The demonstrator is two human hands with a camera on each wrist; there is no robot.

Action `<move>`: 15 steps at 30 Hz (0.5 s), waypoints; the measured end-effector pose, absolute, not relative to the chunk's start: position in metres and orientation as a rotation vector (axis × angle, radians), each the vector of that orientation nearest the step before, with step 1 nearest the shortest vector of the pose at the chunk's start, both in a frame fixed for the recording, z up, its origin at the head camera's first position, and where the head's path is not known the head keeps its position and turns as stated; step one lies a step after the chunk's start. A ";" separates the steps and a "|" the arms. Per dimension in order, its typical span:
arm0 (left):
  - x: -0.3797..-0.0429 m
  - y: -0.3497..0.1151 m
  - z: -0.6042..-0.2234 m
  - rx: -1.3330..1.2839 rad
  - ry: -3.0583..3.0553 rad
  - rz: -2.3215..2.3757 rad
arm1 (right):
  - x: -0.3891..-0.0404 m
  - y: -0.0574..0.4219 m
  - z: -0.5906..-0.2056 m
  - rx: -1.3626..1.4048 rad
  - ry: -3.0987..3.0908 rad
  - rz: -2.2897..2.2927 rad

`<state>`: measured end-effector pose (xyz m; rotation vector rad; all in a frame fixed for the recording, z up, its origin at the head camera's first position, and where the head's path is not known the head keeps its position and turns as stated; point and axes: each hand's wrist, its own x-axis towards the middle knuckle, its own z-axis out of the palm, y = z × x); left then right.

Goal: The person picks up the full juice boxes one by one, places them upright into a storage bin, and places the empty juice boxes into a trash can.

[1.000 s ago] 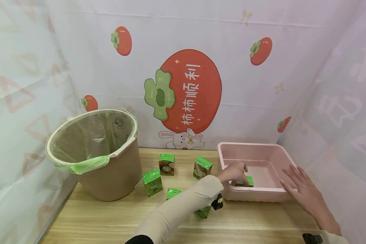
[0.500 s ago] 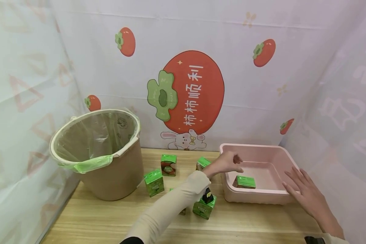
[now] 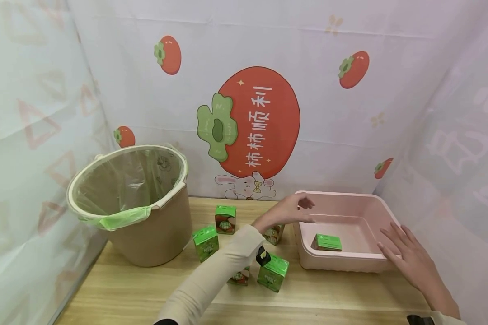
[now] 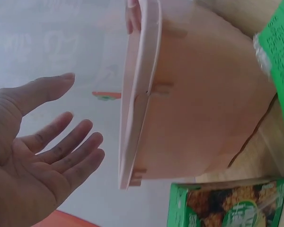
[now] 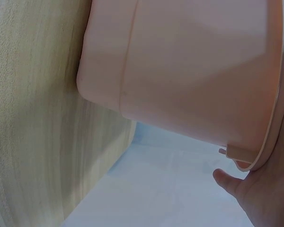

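My left hand (image 3: 288, 210) hovers by the left rim of a pink plastic basin (image 3: 349, 258), its fingers loosely bent and the palm bare in the left wrist view. One small green-topped carton (image 3: 328, 242) lies inside the basin near its front left corner. My right hand (image 3: 410, 257) rests on the basin's right rim with fingers spread; the right wrist view shows its thumb outside the wall. Beneath the left wrist stands a partly hidden carton (image 3: 274, 234), with another carton (image 3: 273, 273) nearer me. The left forearm partly covers a further carton (image 3: 240, 276).
Two more green-topped cartons, one at the back (image 3: 225, 220) and one nearer the bin (image 3: 206, 243), stand on the wooden table (image 3: 309, 300). A large brown bin (image 3: 154, 239) with a clear green liner is at the left. Printed cloth encloses the back and sides.
The left hand has let go of the carton in the basin, risen, and drawn back leftward to the rim. The right hand stays on the right rim.
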<state>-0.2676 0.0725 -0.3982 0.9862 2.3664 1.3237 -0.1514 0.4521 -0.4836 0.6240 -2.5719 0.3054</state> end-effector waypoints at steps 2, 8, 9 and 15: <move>-0.270 0.065 -0.398 0.979 2.375 1.332 | -0.153 0.453 -0.484 0.666 -2.536 0.290; -0.278 0.037 -0.401 0.970 2.361 1.384 | -0.157 0.454 -0.483 0.798 -2.435 0.223; -0.279 0.032 -0.402 0.967 2.360 1.389 | -0.159 0.454 -0.483 0.855 -2.390 0.183; -0.286 0.008 -0.411 0.919 2.377 1.390 | -0.163 0.454 -0.484 0.959 -2.263 0.104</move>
